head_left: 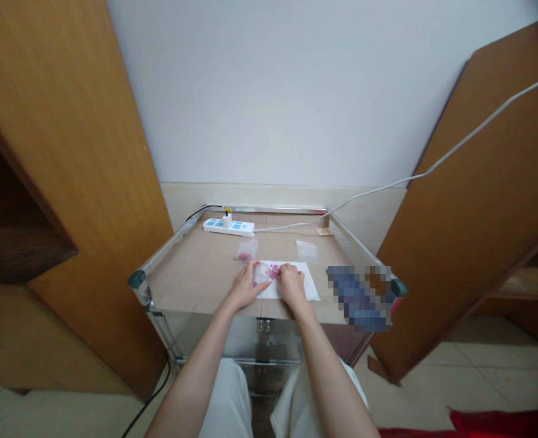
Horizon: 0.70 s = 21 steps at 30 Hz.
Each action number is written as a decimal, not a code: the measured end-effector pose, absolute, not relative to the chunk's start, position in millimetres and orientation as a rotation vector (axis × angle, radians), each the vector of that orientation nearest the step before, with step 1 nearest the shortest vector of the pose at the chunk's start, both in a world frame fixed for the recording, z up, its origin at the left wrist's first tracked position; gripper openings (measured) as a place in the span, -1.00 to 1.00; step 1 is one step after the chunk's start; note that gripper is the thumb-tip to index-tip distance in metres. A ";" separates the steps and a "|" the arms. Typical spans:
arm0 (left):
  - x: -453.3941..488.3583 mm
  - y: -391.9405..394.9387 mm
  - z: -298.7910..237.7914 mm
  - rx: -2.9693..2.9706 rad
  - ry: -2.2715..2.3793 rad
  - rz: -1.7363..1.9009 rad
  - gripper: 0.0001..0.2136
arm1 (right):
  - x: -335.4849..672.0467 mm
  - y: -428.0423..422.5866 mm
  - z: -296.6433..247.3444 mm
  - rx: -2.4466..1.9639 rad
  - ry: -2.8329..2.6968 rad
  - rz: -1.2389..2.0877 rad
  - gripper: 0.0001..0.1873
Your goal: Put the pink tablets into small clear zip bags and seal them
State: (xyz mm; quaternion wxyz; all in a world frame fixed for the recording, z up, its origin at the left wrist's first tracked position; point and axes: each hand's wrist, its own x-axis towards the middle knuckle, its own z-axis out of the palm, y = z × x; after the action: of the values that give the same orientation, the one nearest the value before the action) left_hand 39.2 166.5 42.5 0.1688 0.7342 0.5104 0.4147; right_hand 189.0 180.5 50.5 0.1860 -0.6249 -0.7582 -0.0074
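Spreading its fingers, the left hand touches a clear container; fingers bunched, grip unclear, the right hand meets loose pink pieces near the surface's front edge. A bag holds others: apparently partway.

- Between my left grip and right grip, a clear round piece and pink bits crowd the gap.
- Leftward, the surface lies free to the side rail.
- Two small bags block ahead; a lane between them runs to the white cord.
- Rightward, past the white sheet, a blurred-out item stops me.
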 end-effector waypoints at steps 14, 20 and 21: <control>39.9 165.7 42.5 2.103 1.446 1.165 -0.55 | 183.7 180.8 56.5 -1.170 -1.786 0.307 -0.87; 38.7 169.7 38.2 2.139 1.443 1.167 -0.56 | 171.1 177.8 52.7 -1.107 -1.796 0.370 -0.91; 38.4 170.2 37.7 2.141 1.442 1.165 -0.55 | 170.3 177.8 52.2 -1.106 -1.798 0.378 -0.91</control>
State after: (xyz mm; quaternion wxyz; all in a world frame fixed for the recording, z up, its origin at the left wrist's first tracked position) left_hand 38.4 170.2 37.7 0.1542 0.7470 0.5032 0.4063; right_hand 170.3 177.8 52.2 0.4784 -0.4529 -0.7363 0.1547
